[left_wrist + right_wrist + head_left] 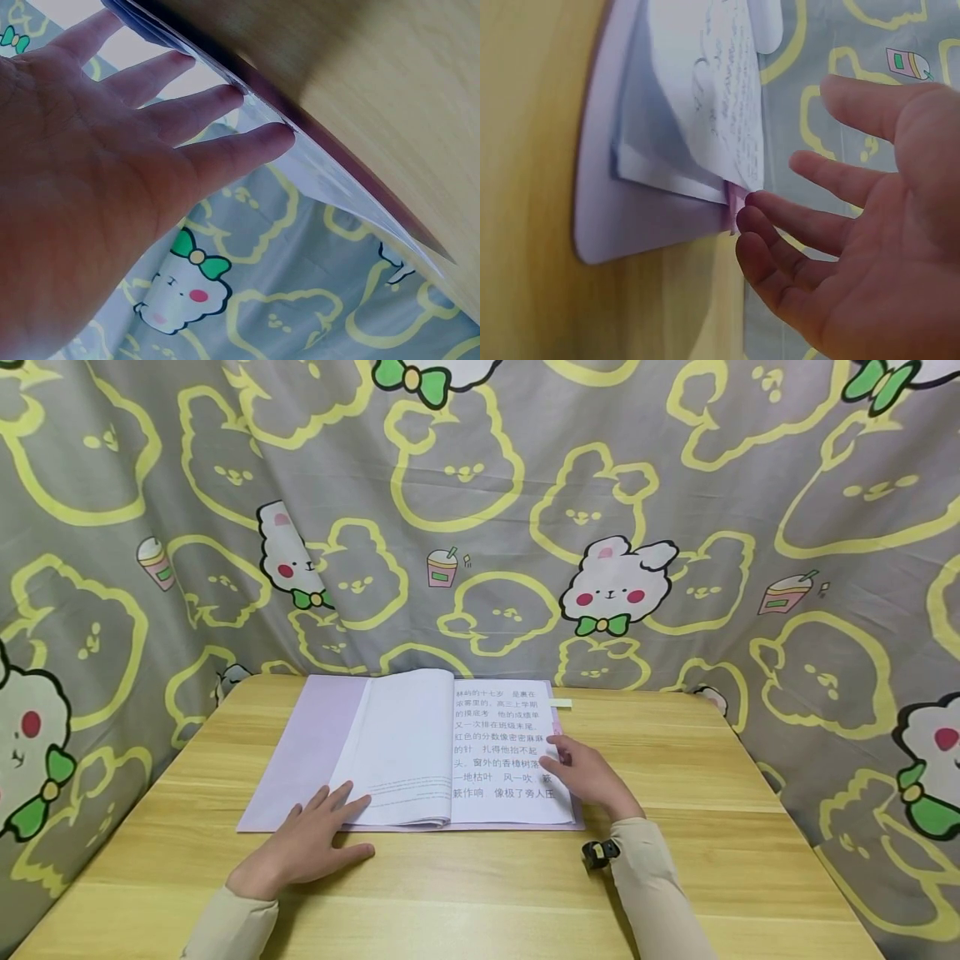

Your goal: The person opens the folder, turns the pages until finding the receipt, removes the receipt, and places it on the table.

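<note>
An open book with a lilac cover [288,752] lies on the wooden table. Its left page [408,727] bulges upward and is mostly blank, with small faint lines near the bottom. Large Chinese characters fill the right page [498,752]. The left hand [311,843], fingers spread and fairly straight, rests at the lower left corner of the left-hand pages. At the right page's outer edge is the right hand [588,777], its thumb apart from the loosely bent fingers. In the right wrist view, fingertips [751,217] are beside a pink tab [735,206]; whether they touch it is unclear.
A pale tab [561,703] sticks out from the book's upper right edge. The wooden table [480,893] reaches back to a grey curtain [480,543] printed with yellow outlines and white rabbits. A black wrist device [598,854] is at the right sleeve [652,877].
</note>
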Available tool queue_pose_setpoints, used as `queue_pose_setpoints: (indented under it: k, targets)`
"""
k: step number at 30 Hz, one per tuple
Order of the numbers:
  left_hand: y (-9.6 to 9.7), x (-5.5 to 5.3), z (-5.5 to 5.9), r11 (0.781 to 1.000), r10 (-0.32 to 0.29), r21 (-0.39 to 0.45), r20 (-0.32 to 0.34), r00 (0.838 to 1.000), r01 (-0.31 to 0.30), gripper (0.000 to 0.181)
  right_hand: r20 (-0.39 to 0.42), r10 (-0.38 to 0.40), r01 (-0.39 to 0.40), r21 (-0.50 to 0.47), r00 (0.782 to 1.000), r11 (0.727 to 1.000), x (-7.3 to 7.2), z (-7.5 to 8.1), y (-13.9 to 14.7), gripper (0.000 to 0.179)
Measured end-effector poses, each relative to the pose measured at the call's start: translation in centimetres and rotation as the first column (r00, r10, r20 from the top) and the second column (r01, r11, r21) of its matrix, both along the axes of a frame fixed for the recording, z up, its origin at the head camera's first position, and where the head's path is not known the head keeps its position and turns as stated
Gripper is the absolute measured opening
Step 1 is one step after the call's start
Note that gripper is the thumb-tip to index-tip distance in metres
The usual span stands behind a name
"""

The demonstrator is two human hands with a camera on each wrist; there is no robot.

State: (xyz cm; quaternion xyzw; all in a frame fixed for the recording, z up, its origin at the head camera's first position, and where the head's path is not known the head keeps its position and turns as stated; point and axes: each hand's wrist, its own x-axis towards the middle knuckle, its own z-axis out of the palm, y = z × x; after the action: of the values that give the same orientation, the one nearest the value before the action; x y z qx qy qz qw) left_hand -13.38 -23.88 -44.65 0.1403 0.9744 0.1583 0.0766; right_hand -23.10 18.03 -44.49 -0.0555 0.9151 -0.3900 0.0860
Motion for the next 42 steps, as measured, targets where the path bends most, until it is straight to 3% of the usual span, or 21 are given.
queue_pose_setpoints:
  k: [9, 20, 42]
  targets:
    - [0.0, 0.0, 0.0, 1.000, 0.011, 0.009, 0.020, 1.000, -0.011, 0.081, -0.022, 0.015, -0.015, -0.021, 1.000, 1.000, 0.3, 0.8, -0.2, 0.060]
    - [0.0, -0.1, -0.1, 1.000, 0.010, 0.006, 0.024, 1.000, -0.010, 0.081, -0.062, 0.045, -0.050, -0.082, 0.997, 0.995, 0.5, 1.1, -0.7, 0.051]
    - [0.0, 0.0, -0.1, 1.000, 0.009, 0.009, 0.026, 1.000, -0.009, 0.082, -0.121, 0.094, -0.106, -0.093, 0.988, 0.990, 0.6, 0.5, -2.4, 0.052]
